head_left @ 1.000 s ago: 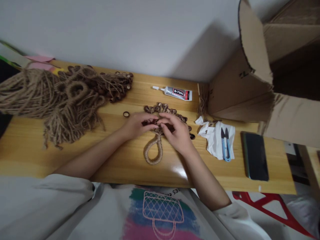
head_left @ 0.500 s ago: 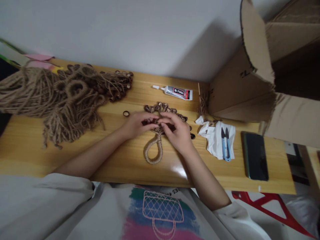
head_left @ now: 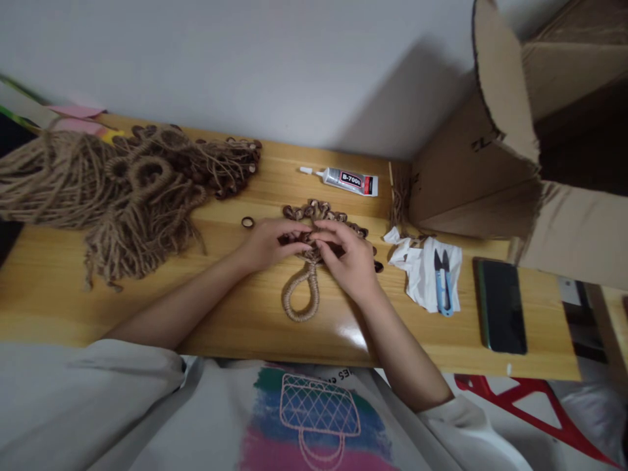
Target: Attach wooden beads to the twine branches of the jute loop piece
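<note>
A jute rope hanging (head_left: 301,315) lies on the wooden table, its wrapped loop pointing toward me. Above the loop, brown rings or shells (head_left: 320,209) fan out from its cords. My left hand (head_left: 269,246) comes in from the left with thumb and fingers pinched on the cords just above the loop's neck. Opposite it, my right hand (head_left: 346,256) pinches the same spot, the fingertips of both hands nearly touching. What exactly sits between the fingertips is too small to make out. One loose brown ring (head_left: 248,223) lies left of my left hand.
Bundled jute cords (head_left: 142,196) with more brown pieces fill the table's left. A B-7000 glue tube (head_left: 349,181) lies behind my hands. Rightward are thin sticks (head_left: 400,196), blue-handled thread snips (head_left: 444,284) on white tissue (head_left: 417,271), a phone (head_left: 500,306) and an open cardboard box (head_left: 456,170).
</note>
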Demonstrator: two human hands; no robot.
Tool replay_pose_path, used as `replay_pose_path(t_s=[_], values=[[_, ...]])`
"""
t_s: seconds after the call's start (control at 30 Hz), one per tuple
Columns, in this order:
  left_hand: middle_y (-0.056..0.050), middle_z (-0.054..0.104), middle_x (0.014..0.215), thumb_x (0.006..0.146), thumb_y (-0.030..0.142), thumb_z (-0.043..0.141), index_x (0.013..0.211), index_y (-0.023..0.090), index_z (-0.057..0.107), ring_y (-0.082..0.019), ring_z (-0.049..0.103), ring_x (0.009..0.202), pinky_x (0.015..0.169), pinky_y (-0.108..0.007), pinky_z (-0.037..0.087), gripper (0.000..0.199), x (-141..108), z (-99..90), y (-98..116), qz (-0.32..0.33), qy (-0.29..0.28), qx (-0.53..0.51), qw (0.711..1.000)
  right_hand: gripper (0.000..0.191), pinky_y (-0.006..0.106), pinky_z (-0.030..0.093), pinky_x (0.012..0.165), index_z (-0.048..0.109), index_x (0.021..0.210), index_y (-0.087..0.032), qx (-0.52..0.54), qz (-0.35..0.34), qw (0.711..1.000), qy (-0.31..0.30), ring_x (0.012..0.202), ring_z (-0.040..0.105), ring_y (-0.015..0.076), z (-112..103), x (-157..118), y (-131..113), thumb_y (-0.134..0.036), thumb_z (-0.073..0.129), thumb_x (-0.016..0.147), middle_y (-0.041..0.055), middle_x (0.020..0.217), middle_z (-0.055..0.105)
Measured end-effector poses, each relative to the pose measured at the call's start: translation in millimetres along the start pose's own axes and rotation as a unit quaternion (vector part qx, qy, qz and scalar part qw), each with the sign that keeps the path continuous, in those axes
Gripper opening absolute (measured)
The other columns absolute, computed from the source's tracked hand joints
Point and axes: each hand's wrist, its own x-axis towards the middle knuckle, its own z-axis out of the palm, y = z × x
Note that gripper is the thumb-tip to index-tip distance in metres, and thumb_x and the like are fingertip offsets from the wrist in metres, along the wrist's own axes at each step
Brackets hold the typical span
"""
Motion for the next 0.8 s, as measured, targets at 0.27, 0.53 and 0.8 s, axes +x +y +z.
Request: replay_pose_path(t_s=[0.27, 0.53, 0.8], values=[[-0.005, 0.077, 0.091, 0.081, 0.038, 0.071, 0.100, 0.020, 0.074, -0.019, 0.070, 0.076, 0.071, -0.028, 0.052, 0.026, -0.6, 2.4, -4.3, 0.037, 0.019, 0.009, 0.999, 0.027, 0.034, 0.053, 0.093, 0.060, 0.112, -0.023, 0.007, 0.006, 1.000, 0.001, 0.097, 0.071, 0.0178, 0.5, 0.6, 0.7, -0.015, 0.056, 0.087, 0.0018, 0.097, 0.075], [-0.006, 0.076, 0.086, 0.085, 0.042, 0.067, 0.100, 0.016, 0.073, -0.017, 0.068, 0.071, 0.066, -0.026, 0.049, 0.031, -0.5, 2.8, -4.0, 0.077, 0.026, 0.021, 0.997, 0.026, 0.033, 0.052, 0.093, 0.060, 0.111, -0.022, 0.011, -0.002, 1.000, 0.011, 0.096, 0.071, 0.0171, 2.1, 1.1, 1.9, -0.014, 0.056, 0.087, 0.0017, 0.097, 0.075], [-0.002, 0.075, 0.082, 0.086, 0.041, 0.066, 0.095, 0.016, 0.072, -0.014, 0.066, 0.068, 0.062, -0.022, 0.046, 0.028, 1.4, 5.1, 5.7, 0.085, 0.039, 0.037, 0.995, 0.026, 0.033, 0.053, 0.092, 0.060, 0.110, -0.022, 0.017, -0.005, 1.000, 0.014, 0.094, 0.072, 0.0171, 3.4, 0.2, 2.0, -0.013, 0.057, 0.086, 0.0014, 0.097, 0.075]])
